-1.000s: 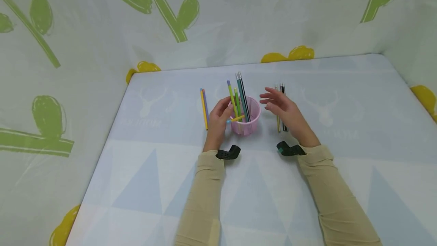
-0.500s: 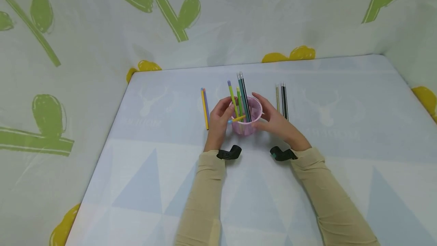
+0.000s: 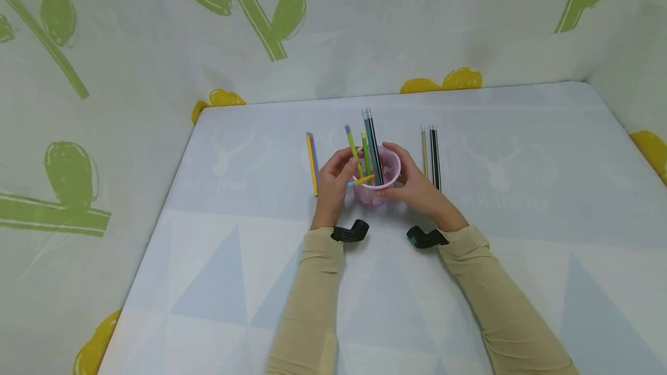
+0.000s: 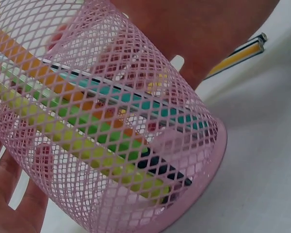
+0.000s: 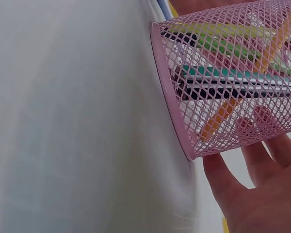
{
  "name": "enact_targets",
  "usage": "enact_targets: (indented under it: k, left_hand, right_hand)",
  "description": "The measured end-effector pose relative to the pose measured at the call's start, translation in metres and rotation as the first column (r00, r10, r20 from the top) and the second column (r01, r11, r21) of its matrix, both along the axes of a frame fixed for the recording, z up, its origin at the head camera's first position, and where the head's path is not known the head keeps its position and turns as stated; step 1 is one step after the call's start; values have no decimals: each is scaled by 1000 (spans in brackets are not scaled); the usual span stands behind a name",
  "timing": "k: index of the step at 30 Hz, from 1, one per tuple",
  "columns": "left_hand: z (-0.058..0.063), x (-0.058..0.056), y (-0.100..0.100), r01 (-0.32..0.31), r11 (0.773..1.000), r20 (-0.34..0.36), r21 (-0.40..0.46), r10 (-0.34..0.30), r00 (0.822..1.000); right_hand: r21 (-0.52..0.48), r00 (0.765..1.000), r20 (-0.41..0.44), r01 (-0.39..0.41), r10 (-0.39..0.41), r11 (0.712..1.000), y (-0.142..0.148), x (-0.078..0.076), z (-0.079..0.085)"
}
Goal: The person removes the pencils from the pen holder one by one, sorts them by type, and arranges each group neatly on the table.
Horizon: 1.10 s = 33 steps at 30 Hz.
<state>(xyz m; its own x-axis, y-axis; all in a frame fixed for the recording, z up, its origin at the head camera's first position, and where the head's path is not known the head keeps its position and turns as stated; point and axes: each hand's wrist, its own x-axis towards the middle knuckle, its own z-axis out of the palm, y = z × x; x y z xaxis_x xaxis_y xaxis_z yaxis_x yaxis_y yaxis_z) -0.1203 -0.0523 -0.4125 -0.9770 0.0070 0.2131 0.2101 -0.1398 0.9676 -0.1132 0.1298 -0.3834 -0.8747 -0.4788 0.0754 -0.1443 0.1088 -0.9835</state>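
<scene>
A pink mesh pencil cup [image 3: 371, 197] stands between both hands, holding several pencils. My left hand [image 3: 332, 183] grips its left side, thumb near the rim. My right hand [image 3: 421, 191] holds the right side, fingers behind and thumb in front. Inside are a yellow-green pencil [image 4: 111, 165], a green pencil [image 5: 233, 48], and teal and black striped pencils [image 3: 374, 149] with metal ends. An orange-yellow pencil [image 5: 220, 119] slants across the cup, its blue-tipped end beyond the rim by the left thumb. Whether the cup's base touches the table is unclear.
Left of the cup, a yellow pencil [image 3: 312, 169] and a purple pencil [image 3: 315, 155] lie side by side. To the right lie a gold pencil [image 3: 424, 149] and black striped pencils [image 3: 435, 158]. A patterned cloth [image 3: 208, 271] covers the table.
The right hand has moved left from beside the striped pencils onto the cup's right side. The left hand has kept its hold.
</scene>
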Motion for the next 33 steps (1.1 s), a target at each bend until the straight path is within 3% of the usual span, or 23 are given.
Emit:
enact_targets:
  k: [6,14,21,24,30,33]
  left_hand:
    - [5,-1,0,4,1000,-26,26,-4,1000]
    - [22,9,-3,-37,997,-20,73,39,999]
    - [27,4,-12,-29,987,-77,156,41,996]
    - [27,2,-19,-25,966,-99,257,52,994]
    - [28,0,-28,5,892,-135,452,63,989]
    - [29,-1,-30,-13,856,-129,516,92,987]
  right_hand:
    - [10,1000,-11,27,-27,1000,-1,0,-1]
    - [2,999,-21,24,-24,1000,-1,1,-4]
    - [1,999,-45,18,-18,1000,-2,-1,-3]
    - [13,999,-40,22,-21,1000,-2,-1,-3]
    - [38,999,-21,29,-28,999,-2,2,-2]
    - [36,999,-32,28,-27,999,-2,1,-2]
